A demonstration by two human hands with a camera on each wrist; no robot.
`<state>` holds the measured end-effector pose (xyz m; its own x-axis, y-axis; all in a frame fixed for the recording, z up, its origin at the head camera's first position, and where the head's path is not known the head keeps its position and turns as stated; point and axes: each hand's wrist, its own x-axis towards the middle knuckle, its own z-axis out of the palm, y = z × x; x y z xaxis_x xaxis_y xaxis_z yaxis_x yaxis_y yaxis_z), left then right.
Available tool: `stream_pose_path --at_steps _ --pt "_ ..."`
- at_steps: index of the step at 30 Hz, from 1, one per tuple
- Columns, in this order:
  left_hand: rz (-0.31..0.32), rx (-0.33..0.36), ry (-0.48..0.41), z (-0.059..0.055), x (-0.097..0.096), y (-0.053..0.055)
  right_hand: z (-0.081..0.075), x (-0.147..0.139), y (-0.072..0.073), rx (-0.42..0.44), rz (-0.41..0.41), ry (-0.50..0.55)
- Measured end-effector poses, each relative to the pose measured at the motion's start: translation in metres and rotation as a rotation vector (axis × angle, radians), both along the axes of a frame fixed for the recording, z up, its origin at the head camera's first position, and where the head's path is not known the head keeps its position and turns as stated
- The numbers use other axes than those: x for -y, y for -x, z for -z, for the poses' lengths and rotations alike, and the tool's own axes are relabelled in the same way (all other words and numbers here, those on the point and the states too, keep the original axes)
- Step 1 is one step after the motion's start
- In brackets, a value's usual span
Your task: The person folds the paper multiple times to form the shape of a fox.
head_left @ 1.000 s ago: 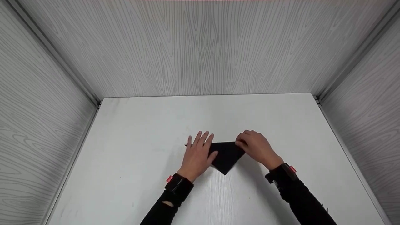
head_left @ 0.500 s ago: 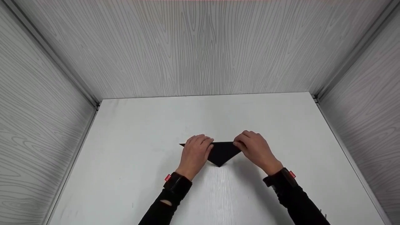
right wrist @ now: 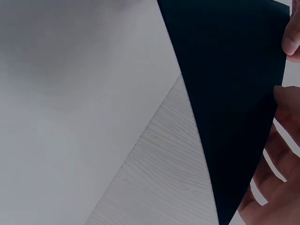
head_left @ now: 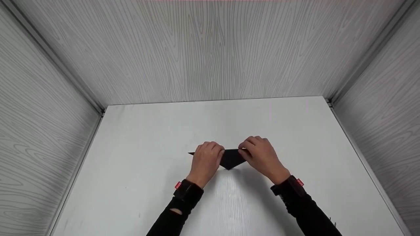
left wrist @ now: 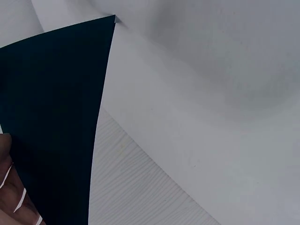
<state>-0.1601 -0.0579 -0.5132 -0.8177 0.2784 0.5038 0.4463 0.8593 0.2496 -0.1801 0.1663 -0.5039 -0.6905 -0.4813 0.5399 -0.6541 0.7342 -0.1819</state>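
Dark sheet [head_left: 232, 159] bridges left grip [head_left: 205, 161] and right grip [head_left: 261, 157], jutting past left

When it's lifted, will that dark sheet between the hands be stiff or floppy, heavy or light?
The dark sheet is probably light, as it looks thin. It seems bendable yet not limp: it bows gently in both wrist views, without visible drooping.

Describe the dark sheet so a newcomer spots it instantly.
Find the white tabletop, then, near its middle, the left hand and right hand. The dark sheet spans between them, in the grip of both. Unlike the black sleeves, it is thin and sharp-cornered, one corner pointing toward the person.
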Motion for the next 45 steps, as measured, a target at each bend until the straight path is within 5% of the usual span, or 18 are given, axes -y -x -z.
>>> stream_pose_path --at_steps 19,45 --pt "0.023 -0.076 0.031 0.002 -0.005 0.003 -0.004 0.024 0.002 0.113 -0.011 -0.079" --pt "0.02 -0.124 0.025 0.005 0.006 -0.003 0.004 0.005 -0.004 0.087 -0.009 -0.072"
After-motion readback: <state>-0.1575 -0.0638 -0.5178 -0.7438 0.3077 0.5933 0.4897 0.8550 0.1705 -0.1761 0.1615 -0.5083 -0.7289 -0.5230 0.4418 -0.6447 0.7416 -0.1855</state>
